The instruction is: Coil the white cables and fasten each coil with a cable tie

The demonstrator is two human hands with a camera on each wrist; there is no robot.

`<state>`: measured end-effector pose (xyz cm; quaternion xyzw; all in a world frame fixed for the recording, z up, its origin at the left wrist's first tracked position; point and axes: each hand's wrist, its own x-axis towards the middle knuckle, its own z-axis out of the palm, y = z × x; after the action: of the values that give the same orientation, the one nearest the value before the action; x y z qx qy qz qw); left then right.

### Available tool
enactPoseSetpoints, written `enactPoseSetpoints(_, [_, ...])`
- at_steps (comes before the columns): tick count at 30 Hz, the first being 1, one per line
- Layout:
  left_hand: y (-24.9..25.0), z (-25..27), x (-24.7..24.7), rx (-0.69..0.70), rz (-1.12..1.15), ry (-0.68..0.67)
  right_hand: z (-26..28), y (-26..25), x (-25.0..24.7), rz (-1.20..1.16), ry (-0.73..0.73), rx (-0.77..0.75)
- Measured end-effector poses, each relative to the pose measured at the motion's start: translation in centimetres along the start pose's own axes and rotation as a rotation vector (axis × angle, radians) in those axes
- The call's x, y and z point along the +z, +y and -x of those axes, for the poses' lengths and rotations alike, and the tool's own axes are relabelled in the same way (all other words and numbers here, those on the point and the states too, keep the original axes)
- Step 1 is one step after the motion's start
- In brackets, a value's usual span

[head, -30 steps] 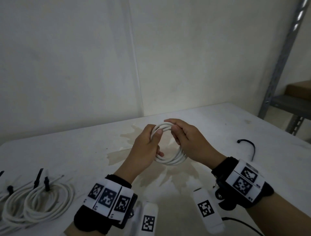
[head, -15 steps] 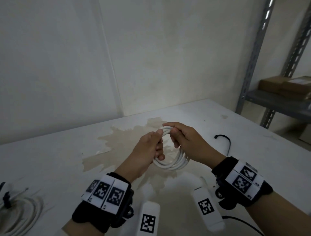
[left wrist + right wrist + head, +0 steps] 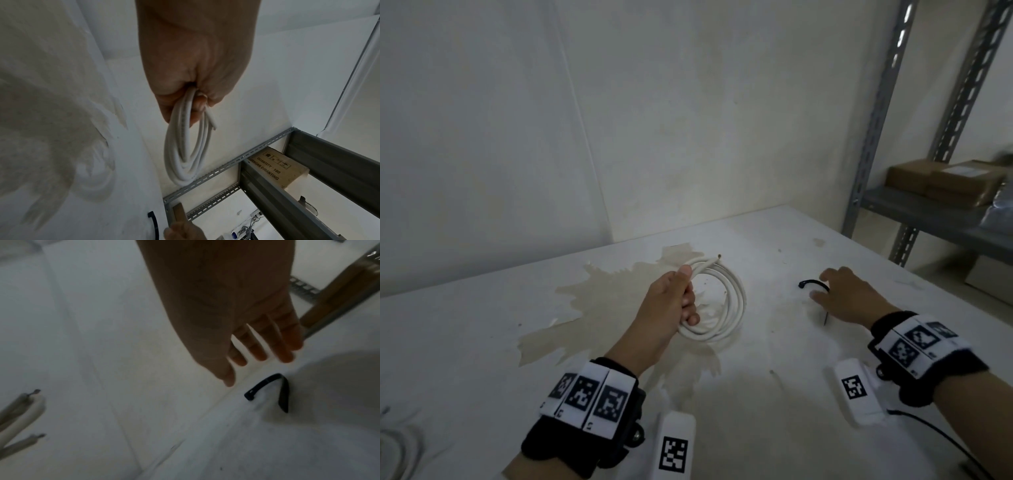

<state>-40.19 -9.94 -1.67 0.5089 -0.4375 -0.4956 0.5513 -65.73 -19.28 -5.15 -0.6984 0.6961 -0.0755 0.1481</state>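
Note:
My left hand point(image 3: 677, 301) grips a coiled white cable point(image 3: 732, 301) by its left side, holding it over the stained middle of the white table point(image 3: 482, 342). The left wrist view shows the coil point(image 3: 185, 146) hanging from my curled fingers, its cut end sticking out. My right hand point(image 3: 839, 294) is spread open just over a black cable tie point(image 3: 812, 283) that lies bent on the table to the right of the coil. In the right wrist view the straight fingers point(image 3: 257, 344) hover above the tie point(image 3: 267, 391), not touching it.
Tied white coils point(image 3: 397, 445) lie at the table's near left corner. A grey metal shelf rack point(image 3: 876, 137) with cardboard boxes point(image 3: 945, 181) stands past the table's right edge. The wall point(image 3: 619, 102) runs close behind the table.
My right hand let go of the coil and moved right to hover over the black tie. My left hand alone now holds the coil. The head view swung right.

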Motion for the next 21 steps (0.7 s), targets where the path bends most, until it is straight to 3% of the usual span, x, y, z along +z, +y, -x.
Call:
enactPoseSetpoints(8, [0.1, -0.3, -0.9, 0.017, 0.005, 0.042, -1.4, -0.7, 0.5, 0.069, -0.086, 0.102])
enactPoseSetpoints(12, [0.4, 0.1, -2.1, 0.027, -0.014, 0.069, -1.0, -2.2, 1.0, -0.062, -0.076, 0.091])
enactPoseSetpoints(15, [0.6, 0.5, -3.2, 0.033, -0.026, 0.1, 0.5, -4.6, 1.2, -0.302, 0.023, -0.008])
enactPoseSetpoints(21, [0.9, 1.9, -6.1, 0.057, -0.072, 0.203, 6.4, -12.5, 0.8, -0.63, 0.108, -0.424])
